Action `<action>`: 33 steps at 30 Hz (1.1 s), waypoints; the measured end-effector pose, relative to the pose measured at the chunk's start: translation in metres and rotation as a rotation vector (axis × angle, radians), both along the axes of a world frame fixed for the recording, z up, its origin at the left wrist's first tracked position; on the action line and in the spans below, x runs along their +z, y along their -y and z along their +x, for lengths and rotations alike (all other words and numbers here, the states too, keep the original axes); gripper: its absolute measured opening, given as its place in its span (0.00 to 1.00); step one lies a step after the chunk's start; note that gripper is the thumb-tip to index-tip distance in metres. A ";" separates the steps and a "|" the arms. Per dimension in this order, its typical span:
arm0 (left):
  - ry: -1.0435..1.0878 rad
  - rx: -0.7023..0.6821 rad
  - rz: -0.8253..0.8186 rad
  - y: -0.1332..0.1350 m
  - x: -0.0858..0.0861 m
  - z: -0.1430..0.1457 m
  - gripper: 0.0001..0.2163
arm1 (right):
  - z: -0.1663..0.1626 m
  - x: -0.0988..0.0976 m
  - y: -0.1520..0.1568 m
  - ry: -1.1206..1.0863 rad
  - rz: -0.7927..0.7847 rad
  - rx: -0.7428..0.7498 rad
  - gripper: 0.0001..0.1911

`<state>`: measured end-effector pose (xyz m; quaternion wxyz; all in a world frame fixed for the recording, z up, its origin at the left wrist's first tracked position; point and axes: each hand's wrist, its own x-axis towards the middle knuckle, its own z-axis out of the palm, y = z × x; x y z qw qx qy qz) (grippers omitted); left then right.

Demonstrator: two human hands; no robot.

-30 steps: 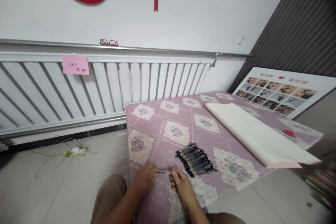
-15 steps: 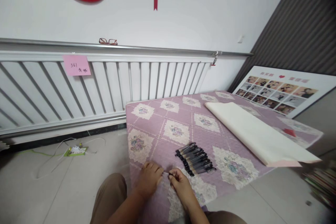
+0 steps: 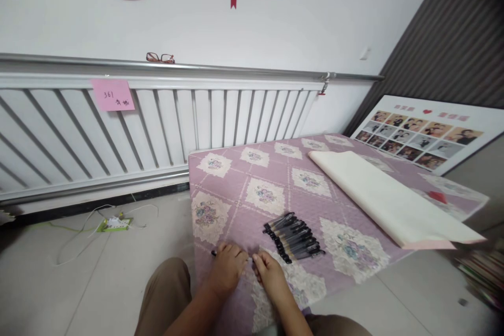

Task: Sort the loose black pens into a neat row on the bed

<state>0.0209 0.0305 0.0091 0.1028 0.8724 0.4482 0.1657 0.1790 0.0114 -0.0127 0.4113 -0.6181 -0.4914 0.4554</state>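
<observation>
My left hand (image 3: 227,268) is closed over a pen (image 3: 213,253), whose black end sticks out to the left of my knuckles. The rest of that pen is mostly hidden under my fingers. Just to the right, my right hand (image 3: 271,273) is closed in a pinch close to my left fingertips. A small dark bit shows at its fingertips, probably the pen's other end or cap, too small to be sure. Beyond my right hand lies a row of several black gel pens (image 3: 294,238), side by side on the flowered purple cloth (image 3: 232,220).
A folded cream sheet (image 3: 366,189) lies on the right of the cloth, with a red piece (image 3: 437,197) behind it. A photo board (image 3: 417,134) leans at the far right. The radiator (image 3: 220,115) runs behind. A power strip (image 3: 115,224) with cables is on the floor.
The pen's black end now shows left of my left hand. The dark bit at my right fingertips is less visible. The row of pens stays put; the view has tipped slightly down.
</observation>
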 end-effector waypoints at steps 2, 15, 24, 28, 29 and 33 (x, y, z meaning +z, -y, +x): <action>-0.003 -0.007 0.005 0.000 0.001 0.000 0.09 | 0.002 -0.002 0.001 -0.032 -0.004 0.023 0.15; -0.022 0.018 -0.005 -0.004 -0.003 0.001 0.08 | 0.001 0.005 0.001 -0.069 0.018 -0.039 0.12; -0.062 -0.022 -0.013 -0.003 0.001 0.000 0.08 | 0.001 0.003 0.001 -0.127 -0.032 -0.004 0.13; -0.065 -0.024 -0.032 -0.003 0.001 0.001 0.08 | 0.003 0.005 0.002 -0.175 -0.034 -0.018 0.10; -0.062 -0.022 -0.035 -0.004 0.001 0.002 0.08 | 0.003 0.006 0.003 -0.177 -0.026 -0.019 0.10; -0.052 -0.002 -0.042 -0.004 -0.002 0.002 0.08 | 0.002 0.009 0.002 -0.186 0.009 -0.029 0.11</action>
